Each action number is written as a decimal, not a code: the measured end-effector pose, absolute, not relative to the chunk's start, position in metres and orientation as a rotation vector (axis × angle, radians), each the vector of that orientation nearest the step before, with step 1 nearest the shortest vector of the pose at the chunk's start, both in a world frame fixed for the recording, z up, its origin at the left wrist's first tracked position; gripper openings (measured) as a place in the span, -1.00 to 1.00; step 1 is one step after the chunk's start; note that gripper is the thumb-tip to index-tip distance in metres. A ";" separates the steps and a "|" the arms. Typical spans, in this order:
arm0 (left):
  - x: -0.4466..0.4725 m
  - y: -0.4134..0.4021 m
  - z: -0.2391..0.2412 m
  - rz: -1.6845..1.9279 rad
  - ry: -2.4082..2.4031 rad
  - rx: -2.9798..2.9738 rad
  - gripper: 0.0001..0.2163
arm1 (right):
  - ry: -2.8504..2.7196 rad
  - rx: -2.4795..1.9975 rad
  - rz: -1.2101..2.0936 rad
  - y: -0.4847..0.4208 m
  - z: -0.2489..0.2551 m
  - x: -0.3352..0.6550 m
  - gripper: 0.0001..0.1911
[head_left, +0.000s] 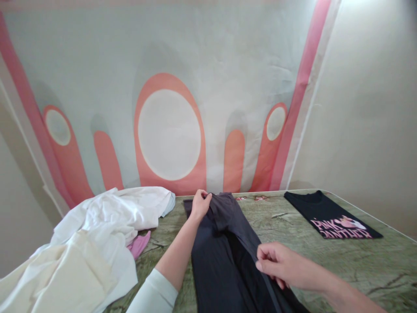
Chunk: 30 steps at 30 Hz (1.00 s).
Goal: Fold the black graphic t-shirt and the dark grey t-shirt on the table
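A pair of dark grey trousers (224, 243) lies lengthwise on the green marbled table (374, 269), its waistband at the far edge. My left hand (199, 204) reaches forward and pinches the waistband at its far left corner. My right hand (280, 263) is closer to me, fingers closed on the trouser's right edge, lifting a fold of the fabric.
A heap of white and cream clothes (97, 243) with a bit of pink cloth (140, 243) covers the table's left side. A folded black T-shirt with pink print (329, 215) lies at the far right. A wall with pink and white shapes (169, 134) stands right behind the table.
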State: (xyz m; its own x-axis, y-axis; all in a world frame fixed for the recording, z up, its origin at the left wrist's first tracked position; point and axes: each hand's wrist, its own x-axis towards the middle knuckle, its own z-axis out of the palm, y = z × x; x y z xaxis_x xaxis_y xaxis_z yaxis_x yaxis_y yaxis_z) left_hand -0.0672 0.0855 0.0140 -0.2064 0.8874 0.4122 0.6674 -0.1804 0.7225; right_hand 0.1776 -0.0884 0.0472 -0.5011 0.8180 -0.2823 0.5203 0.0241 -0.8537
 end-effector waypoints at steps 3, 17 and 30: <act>-0.075 0.086 0.018 1.344 1.828 1.746 -0.90 | -1.967 -1.317 1.512 -0.091 0.044 0.171 -0.76; -0.113 0.088 0.022 0.994 1.917 1.697 -0.88 | -1.988 -1.249 1.543 -0.105 0.025 0.150 -0.87; -0.116 0.075 0.014 0.693 1.832 1.675 -0.62 | -2.239 -1.262 1.280 -0.104 0.036 0.162 -0.85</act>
State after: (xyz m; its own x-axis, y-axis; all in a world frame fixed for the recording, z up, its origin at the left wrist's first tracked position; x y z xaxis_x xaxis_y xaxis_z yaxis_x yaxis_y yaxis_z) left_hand -0.1163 0.0749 0.0143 -0.0653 0.9962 -0.0580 0.7086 0.0872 0.7002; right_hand 0.1624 -0.1043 0.0359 -0.5840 0.7923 -0.1766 0.5542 0.2303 -0.7999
